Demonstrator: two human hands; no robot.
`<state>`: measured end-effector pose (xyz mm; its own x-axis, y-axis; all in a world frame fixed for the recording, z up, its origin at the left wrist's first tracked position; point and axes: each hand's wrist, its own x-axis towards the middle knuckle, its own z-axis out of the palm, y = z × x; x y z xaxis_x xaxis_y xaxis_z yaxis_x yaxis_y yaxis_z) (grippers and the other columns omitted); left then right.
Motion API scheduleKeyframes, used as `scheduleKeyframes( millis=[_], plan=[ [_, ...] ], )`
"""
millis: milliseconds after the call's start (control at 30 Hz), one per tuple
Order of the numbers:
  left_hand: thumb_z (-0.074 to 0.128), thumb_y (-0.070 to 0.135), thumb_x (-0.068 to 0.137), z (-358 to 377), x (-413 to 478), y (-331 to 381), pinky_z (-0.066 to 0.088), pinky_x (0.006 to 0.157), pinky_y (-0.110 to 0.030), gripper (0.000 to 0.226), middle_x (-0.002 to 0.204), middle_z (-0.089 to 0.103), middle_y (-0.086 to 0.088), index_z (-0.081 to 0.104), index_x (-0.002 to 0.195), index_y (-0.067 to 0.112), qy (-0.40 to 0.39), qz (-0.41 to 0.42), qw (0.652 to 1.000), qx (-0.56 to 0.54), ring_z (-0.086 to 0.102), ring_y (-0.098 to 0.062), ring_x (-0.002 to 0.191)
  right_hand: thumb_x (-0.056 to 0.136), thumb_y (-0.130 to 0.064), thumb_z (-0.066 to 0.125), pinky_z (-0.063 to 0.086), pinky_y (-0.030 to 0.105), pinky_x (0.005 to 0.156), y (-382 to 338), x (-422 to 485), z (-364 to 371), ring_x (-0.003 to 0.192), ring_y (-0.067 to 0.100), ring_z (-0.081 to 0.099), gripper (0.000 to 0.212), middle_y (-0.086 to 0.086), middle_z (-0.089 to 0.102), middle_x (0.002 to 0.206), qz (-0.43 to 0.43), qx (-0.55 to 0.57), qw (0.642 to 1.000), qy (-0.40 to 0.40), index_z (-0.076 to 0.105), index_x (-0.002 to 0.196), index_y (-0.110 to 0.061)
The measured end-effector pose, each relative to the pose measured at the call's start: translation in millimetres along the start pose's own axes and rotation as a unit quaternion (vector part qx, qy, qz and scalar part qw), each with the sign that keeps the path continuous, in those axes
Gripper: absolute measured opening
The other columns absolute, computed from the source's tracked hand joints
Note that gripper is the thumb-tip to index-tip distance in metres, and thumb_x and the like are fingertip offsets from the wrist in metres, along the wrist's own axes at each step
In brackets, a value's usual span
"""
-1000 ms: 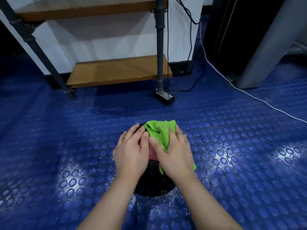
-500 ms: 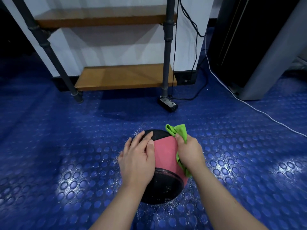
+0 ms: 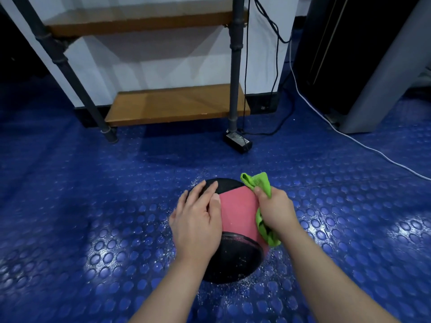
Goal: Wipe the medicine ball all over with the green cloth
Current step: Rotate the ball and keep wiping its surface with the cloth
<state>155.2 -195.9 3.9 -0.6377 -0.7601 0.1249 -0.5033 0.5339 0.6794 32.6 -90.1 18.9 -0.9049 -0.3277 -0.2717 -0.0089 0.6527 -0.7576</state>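
A black and pink medicine ball (image 3: 236,215) sits on the blue studded floor in front of me. My left hand (image 3: 198,220) lies flat on its left side with the fingers straight, steadying it. My right hand (image 3: 276,212) grips the green cloth (image 3: 262,185) and presses it against the ball's right side. Cloth sticks out above the fingers and below the palm. White specks dot the ball's lower black part.
A wooden shelf (image 3: 177,104) on dark metal pipe legs stands against the white wall ahead. A small black box (image 3: 238,142) with cables lies near the shelf leg. A white cable (image 3: 363,142) runs across the floor at right, beside a dark cabinet (image 3: 363,54). White specks lie scattered round the ball.
My right hand has slid the cloth from the top of the ball down onto its right side, uncovering the pink panel. My left hand has stayed on the left side.
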Motion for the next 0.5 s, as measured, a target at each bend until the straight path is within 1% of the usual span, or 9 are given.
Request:
scheduleKeyframes(
  millis=[67,100,167,233,333,400,433,467,500],
  plan=[
    [0.026,0.056,0.092,-0.6,4.1,-1.4,0.033,0.110,-0.055,0.050,0.146,0.044,0.028,0.056,0.131,0.050,-0.001,-0.024,1.000,-0.016,0.032,-0.010,0.142,0.100,-0.035,0.044,0.034,0.024,0.054,-1.6,-16.5,4.5,0.069,0.017,0.056,0.028,-0.004,0.054,0.070,-0.030,0.001,0.999,0.015,0.057,0.087,-0.015],
    [0.030,0.052,0.095,-1.4,6.1,-2.0,0.035,0.109,-0.055,0.045,0.145,0.045,0.028,0.057,0.130,0.049,-0.001,-0.032,0.999,-0.026,0.034,-0.010,0.141,0.100,-0.034,0.044,0.036,0.021,0.054,0.7,-28.0,9.0,0.073,0.017,0.059,0.026,-0.003,0.060,0.076,-0.060,0.011,0.998,0.035,0.060,0.092,-0.015],
    [0.035,0.046,0.100,-2.4,11.0,-1.9,0.038,0.107,-0.053,0.037,0.143,0.047,0.027,0.059,0.129,0.048,0.005,-0.042,0.999,-0.033,0.037,-0.008,0.139,0.099,-0.031,0.047,0.043,0.022,0.082,8.7,-47.8,18.7,0.111,0.023,0.060,0.030,0.003,0.067,0.114,-0.117,0.022,0.991,0.063,0.061,0.120,-0.016],
    [0.038,0.043,0.100,-4.4,16.1,-3.9,0.039,0.105,-0.052,0.036,0.141,0.048,0.027,0.060,0.128,0.047,0.004,-0.049,0.998,-0.037,0.040,-0.007,0.136,0.099,-0.021,0.050,0.030,0.021,0.109,21.6,-65.7,27.5,0.139,0.014,0.037,0.045,-0.006,0.043,0.146,-0.188,0.031,0.980,0.056,0.044,0.142,-0.030],
    [0.038,0.045,0.100,-6.4,19.8,-10.0,0.039,0.105,-0.055,0.035,0.140,0.049,0.027,0.061,0.127,0.047,-0.005,-0.039,0.997,-0.063,0.042,-0.009,0.134,0.091,-0.007,0.052,0.021,0.015,0.114,49.8,-83.1,31.1,0.143,0.009,0.025,0.065,-0.010,0.031,0.152,-0.293,0.003,0.955,0.039,0.033,0.145,-0.038],
    [0.037,0.048,0.099,-8.1,18.8,-9.1,0.037,0.106,-0.057,0.036,0.138,0.049,0.028,0.061,0.126,0.047,-0.009,-0.027,0.997,-0.074,0.042,-0.009,0.134,0.085,-0.009,0.053,0.030,0.015,0.109,71.0,-83.7,27.6,0.137,0.008,0.037,0.065,-0.006,0.043,0.146,-0.316,-0.011,0.947,0.049,0.039,0.142,-0.039],
    [0.039,0.046,0.100,-8.1,18.6,-7.1,0.036,0.106,-0.058,0.035,0.138,0.049,0.027,0.061,0.127,0.046,-0.011,-0.024,0.997,-0.073,0.042,-0.009,0.134,0.087,-0.010,0.052,0.038,0.011,0.101,75.3,-81.2,22.3,0.125,0.004,0.050,0.056,-0.005,0.056,0.135,-0.295,0.003,0.954,0.059,0.045,0.136,-0.038],
    [0.040,0.045,0.100,-7.3,19.2,-4.7,0.035,0.107,-0.058,0.034,0.139,0.049,0.026,0.061,0.127,0.046,-0.010,-0.023,0.997,-0.068,0.041,-0.010,0.135,0.092,-0.013,0.052,0.045,0.007,0.087,73.3,-77.0,15.1,0.102,0.001,0.063,0.039,-0.004,0.071,0.111,-0.245,0.021,0.967,0.072,0.057,0.124,-0.034],
    [0.039,0.046,0.100,-6.8,19.7,-2.0,0.035,0.107,-0.058,0.034,0.140,0.049,0.025,0.061,0.127,0.046,-0.010,-0.023,0.998,-0.062,0.041,-0.011,0.135,0.097,-0.018,0.051,0.047,0.008,0.068,70.1,-70.0,8.9,0.076,0.003,0.067,0.021,-0.007,0.073,0.079,-0.176,0.053,0.981,0.057,0.065,0.105,-0.031]
  ],
)
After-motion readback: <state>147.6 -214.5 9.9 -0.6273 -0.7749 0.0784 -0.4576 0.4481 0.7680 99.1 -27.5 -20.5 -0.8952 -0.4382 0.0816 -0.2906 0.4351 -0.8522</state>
